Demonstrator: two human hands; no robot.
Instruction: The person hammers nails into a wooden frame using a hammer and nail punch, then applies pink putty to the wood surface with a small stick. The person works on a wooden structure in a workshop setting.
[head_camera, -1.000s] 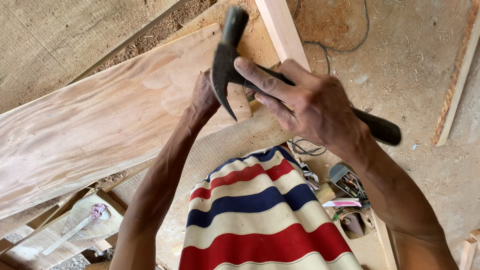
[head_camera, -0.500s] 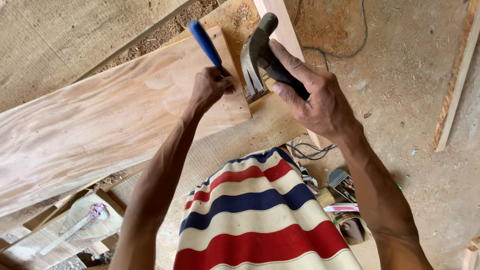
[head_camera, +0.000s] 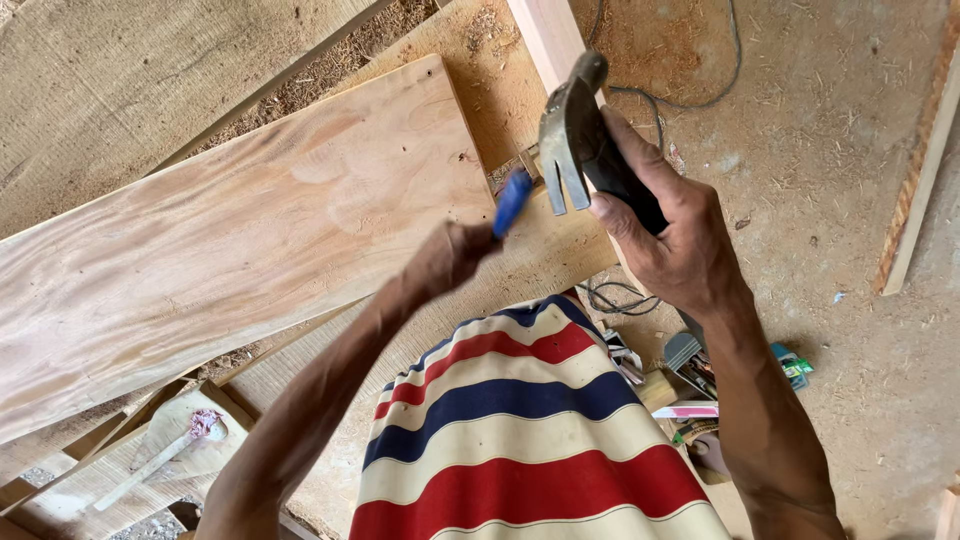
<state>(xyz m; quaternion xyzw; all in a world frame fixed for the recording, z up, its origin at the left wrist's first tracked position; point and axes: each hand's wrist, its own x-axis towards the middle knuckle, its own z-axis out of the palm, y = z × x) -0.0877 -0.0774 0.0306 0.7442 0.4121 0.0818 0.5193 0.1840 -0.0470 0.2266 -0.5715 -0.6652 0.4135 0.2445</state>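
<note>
My right hand (head_camera: 672, 232) grips a claw hammer (head_camera: 572, 132) by its black handle, steel head up and claw toward me, over the end of a pale wooden beam (head_camera: 540, 38). My left hand (head_camera: 452, 256) is closed around a blue-handled tool (head_camera: 512, 200), a chisel or similar, whose tip is hidden. Its handle points up toward the hammer head. Both hands are over the right end of a wide wooden plank (head_camera: 240, 240) that runs down to the left. A red, cream and navy striped shirt (head_camera: 520, 430) fills the lower middle.
More planks (head_camera: 150, 80) lie beyond the wide one, with sawdust between them. A black cable (head_camera: 700, 95) crosses the dusty floor. Small packets and clutter (head_camera: 700, 380) lie by my right forearm. A wooden strip (head_camera: 915, 190) lies at the right. A brush (head_camera: 165, 455) rests at the lower left.
The hammer has swung from lying across my view to upright, then lowered toward the plank's end. My left hand has dropped down and to the right, and the blue handle is now tilted.
</note>
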